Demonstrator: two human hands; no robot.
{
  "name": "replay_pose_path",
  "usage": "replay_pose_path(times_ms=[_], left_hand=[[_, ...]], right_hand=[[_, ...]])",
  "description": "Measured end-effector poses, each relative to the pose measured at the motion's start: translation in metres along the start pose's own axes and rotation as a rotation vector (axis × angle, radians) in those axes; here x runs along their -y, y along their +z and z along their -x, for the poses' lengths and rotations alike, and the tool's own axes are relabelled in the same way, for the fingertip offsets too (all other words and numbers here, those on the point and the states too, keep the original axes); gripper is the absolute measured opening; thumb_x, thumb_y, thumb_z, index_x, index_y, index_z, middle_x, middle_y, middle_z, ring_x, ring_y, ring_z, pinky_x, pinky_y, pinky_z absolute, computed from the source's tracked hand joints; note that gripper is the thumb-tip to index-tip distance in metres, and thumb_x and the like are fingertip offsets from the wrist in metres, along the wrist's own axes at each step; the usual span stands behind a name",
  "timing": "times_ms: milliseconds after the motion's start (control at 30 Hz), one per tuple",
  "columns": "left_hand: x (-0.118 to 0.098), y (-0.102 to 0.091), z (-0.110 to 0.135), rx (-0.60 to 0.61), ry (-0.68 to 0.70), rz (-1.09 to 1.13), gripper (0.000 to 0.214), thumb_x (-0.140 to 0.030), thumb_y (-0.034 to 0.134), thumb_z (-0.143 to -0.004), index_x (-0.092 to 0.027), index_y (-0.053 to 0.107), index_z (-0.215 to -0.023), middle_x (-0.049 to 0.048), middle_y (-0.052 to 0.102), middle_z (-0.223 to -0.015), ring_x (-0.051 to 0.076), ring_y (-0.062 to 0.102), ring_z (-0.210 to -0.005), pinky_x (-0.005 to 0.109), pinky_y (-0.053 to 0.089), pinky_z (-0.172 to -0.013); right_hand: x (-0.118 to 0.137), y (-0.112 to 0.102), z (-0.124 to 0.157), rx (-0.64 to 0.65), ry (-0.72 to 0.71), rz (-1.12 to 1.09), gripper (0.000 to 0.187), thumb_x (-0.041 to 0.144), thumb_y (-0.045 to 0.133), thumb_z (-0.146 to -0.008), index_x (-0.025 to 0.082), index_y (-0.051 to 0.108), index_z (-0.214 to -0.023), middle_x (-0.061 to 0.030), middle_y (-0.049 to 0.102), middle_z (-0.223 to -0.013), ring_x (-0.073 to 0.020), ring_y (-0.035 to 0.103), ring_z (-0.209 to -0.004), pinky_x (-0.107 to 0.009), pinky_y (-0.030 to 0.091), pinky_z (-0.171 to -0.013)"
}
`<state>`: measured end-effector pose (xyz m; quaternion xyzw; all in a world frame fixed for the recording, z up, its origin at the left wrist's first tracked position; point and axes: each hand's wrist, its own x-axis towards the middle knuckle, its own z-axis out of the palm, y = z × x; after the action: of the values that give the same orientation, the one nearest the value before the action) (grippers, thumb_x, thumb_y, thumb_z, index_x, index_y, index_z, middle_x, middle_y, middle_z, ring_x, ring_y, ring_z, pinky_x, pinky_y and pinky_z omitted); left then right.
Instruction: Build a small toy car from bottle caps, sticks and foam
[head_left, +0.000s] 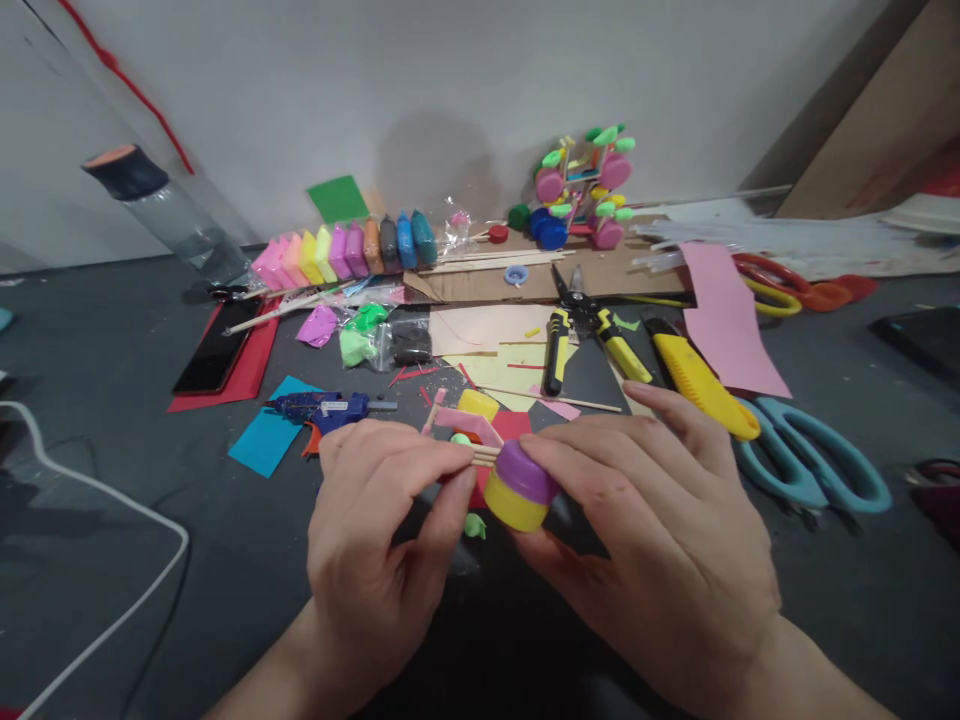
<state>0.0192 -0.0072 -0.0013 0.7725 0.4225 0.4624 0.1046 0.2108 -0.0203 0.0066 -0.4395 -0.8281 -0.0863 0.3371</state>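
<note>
My left hand (pixel 375 530) is closed in a pinch on thin wooden sticks (pixel 486 455) that point right. My right hand (pixel 660 530) is closed around a purple and yellow pair of bottle caps (pixel 519 487) joined face to face, held at the sticks' end. Both hands hover low over the dark table (pixel 112 380). Just behind them lie a yellow cap (pixel 478 404), a pink paper piece (pixel 466 423) and small green clay bits (pixel 474 525).
A blue glue gun (pixel 324 409) lies left of my hands; yellow pliers (pixel 577 335), a yellow utility knife (pixel 701 380) and teal scissors (pixel 810 465) to the right. Coloured clay blocks (pixel 345 250) and a cap-and-stick model (pixel 585 190) stand by the wall. A white cable (pixel 112 500) crosses at left.
</note>
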Motion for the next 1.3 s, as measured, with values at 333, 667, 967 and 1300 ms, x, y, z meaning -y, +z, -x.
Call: replay_pose_path(times_ms=[333,667,967,1300], left_hand=[[0.002,0.001,0.003,-0.08,-0.016,-0.139,0.018,-0.017,0.074,-0.085,-0.024,0.064,-0.098,-0.0012,0.071,-0.083,0.018,0.065,-0.08,0.038,0.045,-0.081],[-0.002,0.001,-0.001,-0.046,0.011,-0.162,0.015,-0.011,0.068,-0.087,-0.024,0.061,-0.091,-0.0036,0.074,-0.082,0.017,0.068,-0.08,0.038,0.043,-0.083],[0.0,0.002,0.004,-0.143,-0.015,0.052,0.04,-0.01,0.073,-0.081,-0.026,0.062,-0.117,0.001,0.066,-0.098,0.02,0.062,-0.094,0.039,0.046,-0.091],[0.014,0.007,-0.004,-0.162,-0.579,0.836,0.044,-0.035,0.07,-0.09,-0.027,0.058,-0.131,0.0092,0.06,-0.138,0.025,0.057,-0.13,0.039,0.049,-0.109]], right_hand=[[0.001,0.0,0.0,-0.015,0.007,-0.003,0.014,0.027,0.057,-0.098,0.016,0.058,-0.106,-0.0085,0.075,-0.096,-0.0215,0.065,-0.088,-0.049,0.034,-0.11],[0.002,0.003,-0.001,-0.008,-0.001,0.0,0.014,0.025,0.056,-0.097,0.015,0.059,-0.107,-0.0079,0.076,-0.097,-0.0226,0.068,-0.088,-0.05,0.035,-0.11],[0.0,0.003,-0.001,-0.055,0.114,-0.124,0.019,0.022,0.065,-0.092,0.02,0.058,-0.109,-0.0054,0.074,-0.097,-0.0222,0.069,-0.091,-0.045,0.045,-0.103],[-0.01,0.005,0.005,-0.091,0.441,-0.64,0.026,0.036,0.071,-0.092,0.026,0.064,-0.115,-0.004,0.072,-0.104,-0.0204,0.072,-0.087,-0.03,0.06,-0.073]])
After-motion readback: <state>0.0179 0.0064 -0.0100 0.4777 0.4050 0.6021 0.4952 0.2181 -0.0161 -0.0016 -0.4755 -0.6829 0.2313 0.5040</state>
